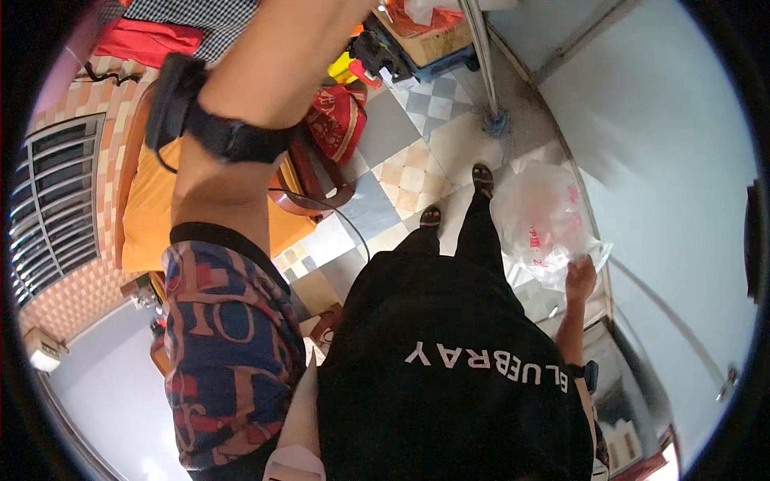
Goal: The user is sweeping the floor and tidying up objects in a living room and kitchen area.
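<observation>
My right hand (581, 279) grips the gathered edge of a translucent white plastic bag (532, 219) with red printing. The bag bulges out over the floor beside my right leg, close to the pale blue wall panel. What it holds, if anything, cannot be made out. My left forearm (222, 186), wearing a black strap with a box-shaped device (174, 99), reaches up past the top edge of the picture, so my left hand is out of view. A black apron (445, 373) with white lettering covers my front, over a patterned sleeve (234, 349).
A metal pole (484, 60) with blue bristles at its foot stands ahead on the tiled floor (415, 174). Beyond it is a cardboard box (442, 43). An orange cushion (153, 210) and a red cloth (340, 123) lie left. A dark cable (352, 225) crosses the floor. A door handle (728, 385) is right.
</observation>
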Demonstrator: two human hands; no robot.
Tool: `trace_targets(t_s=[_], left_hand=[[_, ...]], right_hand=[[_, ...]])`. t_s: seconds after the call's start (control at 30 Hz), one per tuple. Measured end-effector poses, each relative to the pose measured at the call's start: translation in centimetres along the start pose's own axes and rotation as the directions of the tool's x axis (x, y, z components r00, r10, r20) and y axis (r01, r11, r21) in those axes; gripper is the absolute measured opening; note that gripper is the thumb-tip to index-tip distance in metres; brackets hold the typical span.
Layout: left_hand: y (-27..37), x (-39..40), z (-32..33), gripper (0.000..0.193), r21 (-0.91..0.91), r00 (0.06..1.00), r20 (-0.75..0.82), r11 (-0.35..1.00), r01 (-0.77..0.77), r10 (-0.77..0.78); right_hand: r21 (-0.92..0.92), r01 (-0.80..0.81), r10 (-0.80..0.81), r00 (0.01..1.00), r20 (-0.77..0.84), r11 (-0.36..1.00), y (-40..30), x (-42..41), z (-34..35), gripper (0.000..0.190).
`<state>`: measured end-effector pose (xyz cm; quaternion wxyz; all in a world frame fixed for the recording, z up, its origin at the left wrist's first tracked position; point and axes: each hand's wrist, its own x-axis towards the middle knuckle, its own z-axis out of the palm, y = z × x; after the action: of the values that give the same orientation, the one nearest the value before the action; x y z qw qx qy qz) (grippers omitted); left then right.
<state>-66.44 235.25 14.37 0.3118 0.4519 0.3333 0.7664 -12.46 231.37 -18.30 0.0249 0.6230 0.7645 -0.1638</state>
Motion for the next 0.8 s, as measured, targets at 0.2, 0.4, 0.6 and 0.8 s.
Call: trace_targets(t_s=[0.2, 0.4, 0.6, 0.8], left_hand=[[-8.3, 3.9, -0.4, 0.045, 0.304, 0.932, -0.332, 0.918, 0.254, -0.148], [-10.4, 7.5, -1.8, 0.057, 0.263, 0.72, -0.438, 0.689, 0.675, -0.539], [-3.0, 5.2, -2.6, 0.046, 0.483, 0.917, 0.204, 0.85, 0.211, -0.344], [6.4, 1.7, -6.2, 0.054, 0.621, 0.941, 0.087, 0.756, 0.207, -0.328]], right_hand=[[-0.17, 0.174, -0.172, 0.985, 0.026, 0.97, -0.4, 2.4, -3.5, 0.031], [-0.182, 0.375, -0.354, 0.925, 0.137, 0.909, -4.7, 4.9, -5.3, 0.032], [-0.342, 0.55, -0.489, 0.835, 0.254, 0.762, -10.5, 6.3, -6.0, 0.01], [-0.364, 0.738, -0.655, 0.673, 0.343, 0.568, -22.2, 6.7, -9.5, 0.008]])
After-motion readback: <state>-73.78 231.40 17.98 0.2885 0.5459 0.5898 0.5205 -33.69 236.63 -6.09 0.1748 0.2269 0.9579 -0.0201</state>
